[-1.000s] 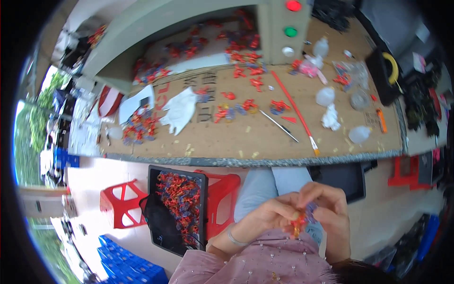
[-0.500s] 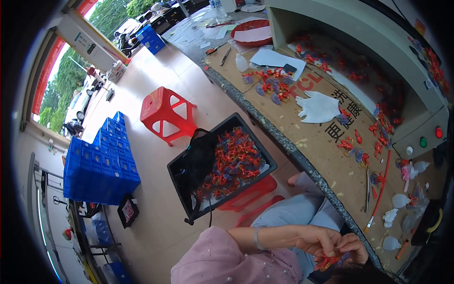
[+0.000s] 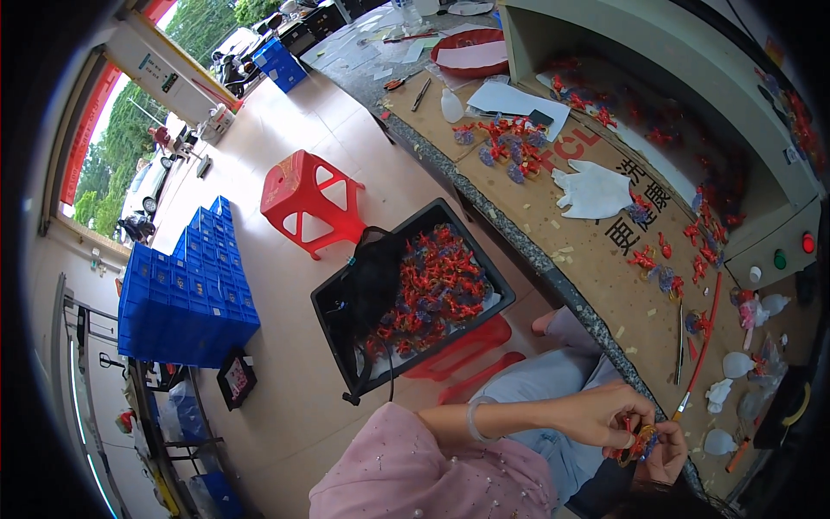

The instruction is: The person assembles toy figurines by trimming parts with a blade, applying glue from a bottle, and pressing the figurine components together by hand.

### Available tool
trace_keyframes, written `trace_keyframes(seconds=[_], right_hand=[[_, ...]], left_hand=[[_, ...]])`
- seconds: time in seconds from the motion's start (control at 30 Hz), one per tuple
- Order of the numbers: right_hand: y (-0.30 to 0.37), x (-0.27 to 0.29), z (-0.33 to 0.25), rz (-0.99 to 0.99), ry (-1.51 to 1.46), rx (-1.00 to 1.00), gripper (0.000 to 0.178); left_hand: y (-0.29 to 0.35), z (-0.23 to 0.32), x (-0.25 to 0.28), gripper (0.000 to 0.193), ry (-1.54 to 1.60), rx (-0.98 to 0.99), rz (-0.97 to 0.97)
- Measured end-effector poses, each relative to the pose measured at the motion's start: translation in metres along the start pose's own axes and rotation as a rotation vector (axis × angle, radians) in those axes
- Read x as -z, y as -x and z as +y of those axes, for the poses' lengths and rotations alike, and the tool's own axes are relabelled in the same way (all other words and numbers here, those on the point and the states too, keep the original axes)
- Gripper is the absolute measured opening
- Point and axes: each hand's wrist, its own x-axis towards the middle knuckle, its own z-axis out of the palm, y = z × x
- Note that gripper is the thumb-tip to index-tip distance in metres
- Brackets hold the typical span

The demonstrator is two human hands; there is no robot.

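Note:
Over my lap, beside the bench edge, I hold a small red, gold and purple plastic figurine [image 3: 642, 443] with both hands. My left hand [image 3: 616, 417], with a clear bangle on its wrist, pinches the red part between closed fingers. Curled round the purple side is my right hand [image 3: 668, 450], partly behind the piece. Similar figurines [image 3: 664, 278] lie on the cardboard-covered bench, and a black tray [image 3: 506, 298] to the left holds many more, with a black bag over part of it.
A red stool [image 3: 290, 195] stands on the floor past the tray, near stacked blue crates [image 3: 186, 298]. On the bench lie a white glove [image 3: 596, 190], a red-handled brush [image 3: 702, 342], tweezers [image 3: 679, 342] and small white bottles [image 3: 737, 364]. A grey open-fronted cabinet [image 3: 666, 39] with coloured buttons borders the bench.
Both hands have risen slightly, with the figurine turned and lifted so more of it shows. My left fingers now pinch its red part from the side. The whole view has shifted a little.

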Motion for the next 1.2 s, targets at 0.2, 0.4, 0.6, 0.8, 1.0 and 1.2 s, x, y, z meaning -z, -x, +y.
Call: trace_keyframes(seconds=[0.2,0.4,0.6,0.8,1.0,1.2], right_hand=[[0.011,0.015,-0.004,0.009,0.070,0.007,0.047],[-0.004,-0.008,-0.004,0.118,0.037,0.006,0.036],[-0.015,-0.002,0.006,0.154,0.042,0.006,0.022],[-0.001,0.012,0.023,0.152,0.010,0.147,0.024],[0.007,0.013,0.033,0.211,0.044,0.258,0.021],[0.010,-0.008,0.017,0.288,0.198,0.339,0.018]], left_hand=[[-0.001,0.006,-0.012,0.014,-0.260,-0.120,-0.032],[-0.011,0.005,0.007,0.025,-0.580,-0.126,0.043],[-0.017,0.002,0.009,0.042,-0.592,-0.014,0.183],[-0.022,-0.023,0.003,0.043,-0.678,-0.238,0.248],[-0.029,-0.031,0.001,0.025,-0.748,-0.430,0.232],[-0.029,-0.032,-0.002,0.019,-0.716,-0.542,0.226]])
